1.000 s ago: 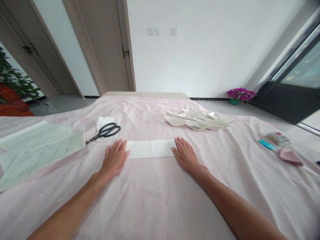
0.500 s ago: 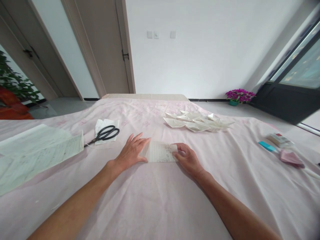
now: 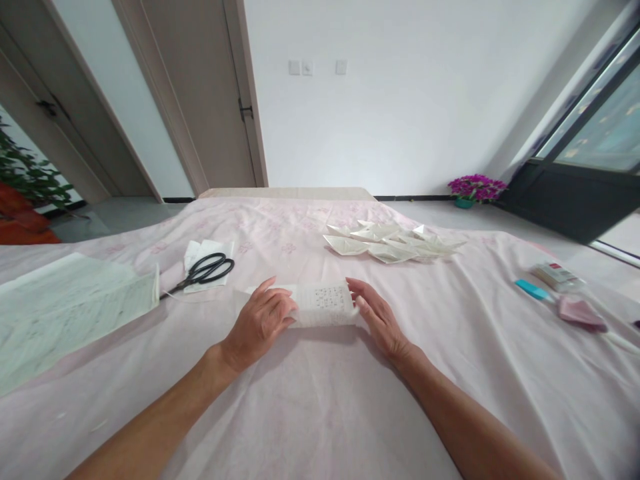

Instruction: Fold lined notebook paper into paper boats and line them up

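A folded sheet of paper (image 3: 325, 305), thin and whitish with writing on it, lies between my hands at the middle of the pink cloth. My left hand (image 3: 263, 321) is closed on its left part, fingers bent over the top and thumb near the lower edge. At the paper's right end, my right hand (image 3: 379, 319) holds the edge between thumb and fingers. The lower side of the sheet bulges slightly, as if folded over. Some of the paper's left end shows behind my left hand.
Black-handled scissors (image 3: 207, 270) rest on small white papers to the left, near a large written sheet (image 3: 75, 313). Several folded paper boats (image 3: 390, 241) lie beyond my right hand. Farther right are a blue object (image 3: 531, 289), a packet (image 3: 557, 276) and a pink piece (image 3: 581, 313).
My left hand has gone from spread fingers to curled over the paper. The paper now shows wider, with more writing visible, and the right hand's fingers have shifted at its edge.
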Demonstrator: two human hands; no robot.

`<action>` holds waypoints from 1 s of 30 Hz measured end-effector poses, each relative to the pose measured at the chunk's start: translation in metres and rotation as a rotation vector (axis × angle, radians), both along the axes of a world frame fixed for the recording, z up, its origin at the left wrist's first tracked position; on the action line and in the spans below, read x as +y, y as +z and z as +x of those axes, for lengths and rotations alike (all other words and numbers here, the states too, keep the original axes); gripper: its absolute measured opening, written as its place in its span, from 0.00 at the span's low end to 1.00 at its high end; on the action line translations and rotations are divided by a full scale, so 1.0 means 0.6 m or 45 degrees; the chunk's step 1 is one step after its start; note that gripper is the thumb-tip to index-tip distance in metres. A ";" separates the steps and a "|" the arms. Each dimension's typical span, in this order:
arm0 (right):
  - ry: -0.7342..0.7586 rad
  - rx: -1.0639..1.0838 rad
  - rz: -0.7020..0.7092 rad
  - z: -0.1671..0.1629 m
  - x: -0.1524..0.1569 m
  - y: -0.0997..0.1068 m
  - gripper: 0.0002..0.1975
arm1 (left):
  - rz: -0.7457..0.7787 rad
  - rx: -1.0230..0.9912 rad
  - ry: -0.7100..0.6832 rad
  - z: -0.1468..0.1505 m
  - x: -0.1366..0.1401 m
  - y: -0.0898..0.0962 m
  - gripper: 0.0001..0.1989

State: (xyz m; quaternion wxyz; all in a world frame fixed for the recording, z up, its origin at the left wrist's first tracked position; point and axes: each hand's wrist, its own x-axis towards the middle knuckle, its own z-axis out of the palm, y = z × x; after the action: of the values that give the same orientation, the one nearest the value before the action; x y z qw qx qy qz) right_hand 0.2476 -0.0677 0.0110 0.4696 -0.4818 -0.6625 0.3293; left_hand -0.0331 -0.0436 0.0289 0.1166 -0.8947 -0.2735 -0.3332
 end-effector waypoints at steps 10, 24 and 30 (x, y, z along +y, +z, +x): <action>-0.244 0.275 -0.065 0.005 0.025 -0.030 0.21 | -0.062 -0.109 -0.298 -0.032 -0.017 0.000 0.10; 0.216 -0.633 0.713 -0.053 -0.001 0.006 0.39 | -0.139 0.258 -0.255 -0.014 0.007 0.010 0.13; 0.240 -0.756 0.777 -0.050 0.002 0.016 0.13 | -0.194 0.279 -0.230 -0.026 0.020 0.010 0.15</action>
State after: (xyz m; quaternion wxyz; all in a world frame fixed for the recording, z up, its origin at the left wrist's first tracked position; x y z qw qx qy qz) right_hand 0.2177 -0.0664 0.0208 0.3475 -0.3322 -0.8768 0.0068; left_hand -0.0485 -0.0318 0.0348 0.0471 -0.9530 -0.2019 -0.2209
